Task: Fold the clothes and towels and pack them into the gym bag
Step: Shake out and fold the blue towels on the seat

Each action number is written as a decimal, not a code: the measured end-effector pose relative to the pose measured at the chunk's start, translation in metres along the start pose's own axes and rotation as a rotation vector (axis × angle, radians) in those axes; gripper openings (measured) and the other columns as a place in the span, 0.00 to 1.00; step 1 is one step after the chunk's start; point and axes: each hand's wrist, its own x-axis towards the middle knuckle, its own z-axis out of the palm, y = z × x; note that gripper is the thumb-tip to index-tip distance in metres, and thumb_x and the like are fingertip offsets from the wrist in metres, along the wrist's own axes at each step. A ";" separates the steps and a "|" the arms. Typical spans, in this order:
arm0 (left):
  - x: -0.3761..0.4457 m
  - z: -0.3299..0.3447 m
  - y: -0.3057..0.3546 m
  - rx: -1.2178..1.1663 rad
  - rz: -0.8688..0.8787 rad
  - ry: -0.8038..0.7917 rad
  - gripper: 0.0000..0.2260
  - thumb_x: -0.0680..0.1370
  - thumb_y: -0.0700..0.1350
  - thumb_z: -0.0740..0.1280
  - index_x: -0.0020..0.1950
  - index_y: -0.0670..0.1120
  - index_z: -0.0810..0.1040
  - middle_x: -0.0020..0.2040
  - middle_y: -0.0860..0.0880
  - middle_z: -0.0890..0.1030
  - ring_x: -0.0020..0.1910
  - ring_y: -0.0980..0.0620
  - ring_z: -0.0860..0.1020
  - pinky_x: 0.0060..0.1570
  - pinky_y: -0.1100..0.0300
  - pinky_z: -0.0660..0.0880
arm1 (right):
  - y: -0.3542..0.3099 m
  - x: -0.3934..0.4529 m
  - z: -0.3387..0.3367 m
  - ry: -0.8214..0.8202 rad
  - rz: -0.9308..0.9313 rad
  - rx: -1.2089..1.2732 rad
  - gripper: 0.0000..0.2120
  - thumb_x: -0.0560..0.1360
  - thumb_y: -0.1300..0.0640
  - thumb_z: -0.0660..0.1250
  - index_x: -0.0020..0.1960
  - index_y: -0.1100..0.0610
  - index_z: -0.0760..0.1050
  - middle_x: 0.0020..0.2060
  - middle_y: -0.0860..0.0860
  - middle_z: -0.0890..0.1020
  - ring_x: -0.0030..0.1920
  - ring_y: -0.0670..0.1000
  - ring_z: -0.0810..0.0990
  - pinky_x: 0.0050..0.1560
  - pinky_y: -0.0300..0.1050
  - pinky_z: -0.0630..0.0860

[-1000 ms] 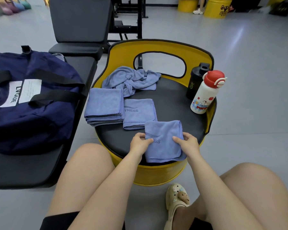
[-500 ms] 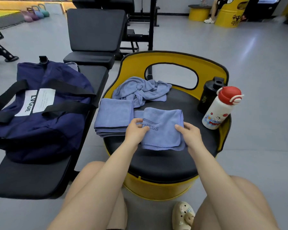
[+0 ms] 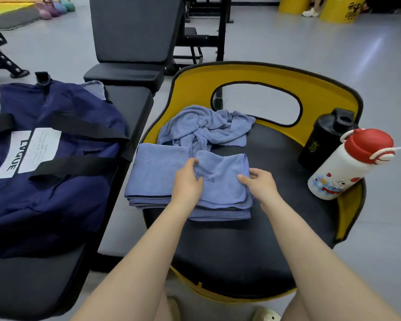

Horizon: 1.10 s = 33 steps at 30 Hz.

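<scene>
Biggest thing here is the black padded bench [image 3: 130, 105] running up the left side, with a navy gym bag [image 3: 56, 177] slumped on it. The bag has black strap handles and a white label panel that reads "LVOGUE" in black, plus some smaller print next to it that's too tiny to read. A bit of light blue cloth pokes out at the bag's far end.

Right of that is the yellow barrel seat [image 3: 264, 75] with a black cushion top, and that's where all the towels are. At the far side of the cushion sits a crumpled blue towel [image 3: 206, 130], not folded at all. Near-left of it, a folded towel stack [image 3: 153, 177] hangs slightly over the cushion's left edge. Touching its right side is another folded pile with the top folded towel [image 3: 225, 181] laid on it, printed with a swoosh-type logo and letters ending in "NESS"; the start is covered.

The left hand [image 3: 188, 181] rests on the towel's left part, fingers curled onto the cloth. The right hand [image 3: 259, 184] pinches the towel's right edge.

Far right on the cushion: a black shaker bottle [image 3: 322, 140] with a gold mark I can't read, and just beside it a white bottle [image 3: 347, 167] with a red cap and cartoon print.
</scene>
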 end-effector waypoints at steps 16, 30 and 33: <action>-0.016 0.015 -0.017 0.798 0.431 -0.273 0.28 0.83 0.50 0.54 0.78 0.44 0.45 0.79 0.47 0.44 0.77 0.50 0.43 0.74 0.57 0.44 | 0.013 -0.014 -0.006 -0.185 -0.665 -0.890 0.22 0.79 0.48 0.61 0.72 0.52 0.67 0.70 0.46 0.68 0.71 0.47 0.62 0.66 0.42 0.65; -0.002 0.026 -0.024 1.134 0.461 -0.322 0.32 0.83 0.52 0.52 0.76 0.40 0.36 0.77 0.42 0.37 0.77 0.46 0.38 0.74 0.55 0.39 | 0.038 0.002 0.011 -0.323 -0.721 -1.191 0.29 0.83 0.48 0.50 0.78 0.52 0.39 0.78 0.48 0.42 0.77 0.49 0.41 0.72 0.41 0.35; 0.006 0.031 -0.023 1.140 0.452 -0.299 0.32 0.83 0.52 0.51 0.76 0.39 0.36 0.77 0.42 0.37 0.76 0.45 0.38 0.74 0.54 0.39 | 0.036 0.010 0.014 -0.292 -0.710 -1.170 0.29 0.83 0.51 0.52 0.78 0.52 0.40 0.78 0.48 0.42 0.77 0.51 0.41 0.73 0.42 0.35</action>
